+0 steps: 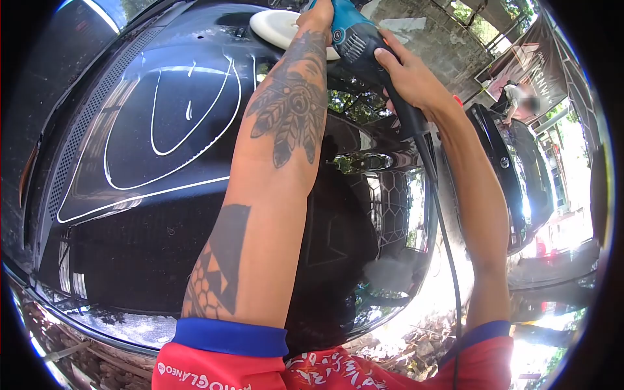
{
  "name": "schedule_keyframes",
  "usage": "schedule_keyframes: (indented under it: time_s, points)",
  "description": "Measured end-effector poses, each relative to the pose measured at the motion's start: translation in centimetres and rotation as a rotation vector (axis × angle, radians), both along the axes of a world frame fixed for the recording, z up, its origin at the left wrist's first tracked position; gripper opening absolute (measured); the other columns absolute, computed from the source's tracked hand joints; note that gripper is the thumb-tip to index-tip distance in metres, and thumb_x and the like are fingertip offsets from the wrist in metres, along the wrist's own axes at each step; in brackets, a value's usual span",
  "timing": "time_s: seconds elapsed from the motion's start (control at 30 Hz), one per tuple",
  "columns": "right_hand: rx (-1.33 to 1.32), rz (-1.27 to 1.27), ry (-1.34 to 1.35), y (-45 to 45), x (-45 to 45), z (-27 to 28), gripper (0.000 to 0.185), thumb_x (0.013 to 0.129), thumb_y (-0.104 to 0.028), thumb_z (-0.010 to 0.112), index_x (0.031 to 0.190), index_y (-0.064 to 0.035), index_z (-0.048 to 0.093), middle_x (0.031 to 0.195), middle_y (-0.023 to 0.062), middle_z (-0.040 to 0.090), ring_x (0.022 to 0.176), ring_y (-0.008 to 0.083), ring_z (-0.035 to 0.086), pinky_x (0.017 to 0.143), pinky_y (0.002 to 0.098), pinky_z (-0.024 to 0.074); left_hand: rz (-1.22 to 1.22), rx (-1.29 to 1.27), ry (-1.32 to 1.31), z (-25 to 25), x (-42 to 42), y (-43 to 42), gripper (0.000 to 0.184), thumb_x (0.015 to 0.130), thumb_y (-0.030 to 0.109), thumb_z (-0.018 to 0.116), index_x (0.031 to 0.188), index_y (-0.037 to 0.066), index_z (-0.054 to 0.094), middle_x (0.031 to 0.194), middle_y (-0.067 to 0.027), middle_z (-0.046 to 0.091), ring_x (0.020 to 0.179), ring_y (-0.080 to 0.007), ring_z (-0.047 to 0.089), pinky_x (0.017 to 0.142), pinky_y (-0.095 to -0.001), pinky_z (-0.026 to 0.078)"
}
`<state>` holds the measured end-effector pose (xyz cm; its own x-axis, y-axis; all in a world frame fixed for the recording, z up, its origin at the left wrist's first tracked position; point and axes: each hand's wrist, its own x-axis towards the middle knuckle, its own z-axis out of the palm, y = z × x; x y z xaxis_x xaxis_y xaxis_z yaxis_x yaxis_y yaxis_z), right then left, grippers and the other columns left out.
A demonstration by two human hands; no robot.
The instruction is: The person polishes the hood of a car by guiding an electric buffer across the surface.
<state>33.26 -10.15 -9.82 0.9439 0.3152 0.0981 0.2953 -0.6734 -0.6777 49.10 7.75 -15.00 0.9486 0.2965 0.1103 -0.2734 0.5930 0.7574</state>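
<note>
A blue and black car polisher (pixel 356 40) is held in both my hands at the top of the view. My left hand (pixel 316 17) grips its front end, partly cut off by the frame's upper edge. My right hand (pixel 414 77) wraps round the black rear handle, thumb on top. The polisher's white round pad (pixel 278 29) lies at the far side of a glossy black car hood (pixel 162 240), partly hidden behind my left wrist. White lines of polish (pixel 170 188) run in loops across the hood. A black power cord (pixel 448 247) hangs from the handle past my right forearm.
A windshield edge and perforated cowl grille (pixel 88 107) border the hood at the left. Another dark car (pixel 513 175) stands at the right, with a person (pixel 520 101) beside it. A weathered wall (pixel 429 45) rises behind. Dry leaves (pixel 409 348) cover the ground below.
</note>
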Motion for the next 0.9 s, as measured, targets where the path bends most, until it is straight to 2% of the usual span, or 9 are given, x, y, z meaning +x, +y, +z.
schedule_keyframes:
  time_s: [0.1, 0.23, 0.4, 0.47, 0.5, 0.6, 0.67, 0.73, 0.9]
  points:
    - [0.022, -0.014, -0.003, -0.9, 0.5, -0.3, 0.061, 0.1, -0.036, 0.051, 0.156, -0.0205, 0.032, 0.086, 0.0112, 0.058, 0.066, 0.0181, 0.06, 0.052, 0.0343, 0.0558, -0.072, -0.04, -0.061, -0.7, 1.5, -0.8, 0.048, 0.092, 0.044, 0.057, 0.114, 0.004, 0.068, 0.104, -0.0133, 0.065, 0.084, -0.0243, 0.066, 0.076, -0.0383, 0.057]
    - [0.011, -0.031, -0.002, -2.1, 1.0, -0.8, 0.06, 0.1, -0.036, 0.051, 0.155, -0.0198, 0.033, 0.09, 0.0121, 0.061, 0.064, 0.0176, 0.06, 0.053, 0.0338, 0.0555, -0.225, -0.069, -0.199, -1.6, 3.6, -1.9, 0.041, 0.093, 0.043, 0.054, 0.109, 0.008, 0.067, 0.096, -0.0107, 0.064, 0.08, -0.0241, 0.065, 0.074, -0.0394, 0.057]
    - [-0.003, -0.072, 0.015, -3.6, 0.3, -0.5, 0.06, 0.1, -0.036, 0.052, 0.155, -0.0194, 0.034, 0.091, 0.0134, 0.063, 0.062, 0.0165, 0.06, 0.053, 0.0326, 0.0537, -0.143, -0.033, -0.046, -0.9, 2.0, -4.6, 0.043, 0.094, 0.042, 0.054, 0.115, 0.007, 0.067, 0.1, -0.0119, 0.066, 0.083, -0.0241, 0.066, 0.074, -0.0394, 0.058]
    - [0.006, -0.06, -0.021, -4.3, 1.0, -1.3, 0.06, 0.1, -0.036, 0.052, 0.155, -0.0199, 0.034, 0.089, 0.0128, 0.062, 0.06, 0.0164, 0.059, 0.052, 0.0327, 0.0532, -0.092, -0.035, -0.015, -1.0, 1.9, -5.3, 0.05, 0.092, 0.042, 0.057, 0.118, 0.001, 0.066, 0.106, -0.0136, 0.067, 0.086, -0.0238, 0.067, 0.076, -0.0389, 0.058]
    - [0.018, -0.045, -0.061, -4.8, 1.3, -1.5, 0.06, 0.1, -0.035, 0.052, 0.155, -0.0205, 0.034, 0.087, 0.0121, 0.061, 0.058, 0.0164, 0.059, 0.052, 0.0328, 0.0528, -0.093, -0.038, -0.012, -0.9, 1.8, -5.8, 0.05, 0.092, 0.042, 0.057, 0.118, 0.001, 0.066, 0.106, -0.0136, 0.067, 0.086, -0.0238, 0.067, 0.076, -0.0389, 0.058]
    - [0.03, -0.091, 0.02, -5.7, 1.2, -1.7, 0.059, 0.1, -0.035, 0.052, 0.155, -0.0218, 0.034, 0.087, 0.0122, 0.061, 0.055, 0.0166, 0.057, 0.05, 0.0326, 0.0519, -0.085, -0.006, 0.029, -1.1, 1.7, -6.9, 0.066, 0.087, 0.045, 0.064, 0.122, -0.011, 0.061, 0.113, -0.017, 0.066, 0.093, -0.0247, 0.067, 0.079, -0.039, 0.057]
    - [0.035, -0.096, 0.009, -6.3, 1.2, -1.9, 0.059, 0.101, -0.037, 0.052, 0.155, -0.0245, 0.034, 0.084, 0.0106, 0.059, 0.056, 0.0146, 0.057, 0.047, 0.0307, 0.0506, -0.074, -0.003, 0.082, -1.0, 1.6, -7.5, 0.071, 0.086, 0.046, 0.065, 0.125, -0.013, 0.058, 0.116, -0.0184, 0.065, 0.095, -0.0252, 0.067, 0.08, -0.0389, 0.057]
    - [0.04, -0.106, -0.003, -6.6, 0.9, -1.9, 0.058, 0.102, -0.038, 0.051, 0.156, -0.0273, 0.033, 0.081, 0.0089, 0.057, 0.057, 0.0126, 0.057, 0.045, 0.0287, 0.0494, -0.091, -0.085, 0.088, -1.1, 1.3, -8.4, 0.085, 0.083, 0.049, 0.069, 0.133, -0.017, 0.049, 0.125, -0.0219, 0.061, 0.1, -0.0266, 0.066, 0.084, -0.0379, 0.056]
    - [0.05, -0.135, 0.036, -8.2, 0.8, -2.1, 0.056, 0.103, -0.037, 0.051, 0.156, -0.0292, 0.034, 0.085, 0.008, 0.057, 0.051, 0.0136, 0.056, 0.044, 0.0296, 0.0494, -0.078, -0.022, 0.146, -1.5, 2.4, -10.2, 0.091, 0.082, 0.052, 0.07, 0.136, -0.018, 0.045, 0.13, -0.0229, 0.059, 0.103, -0.0273, 0.066, 0.085, -0.0388, 0.056]
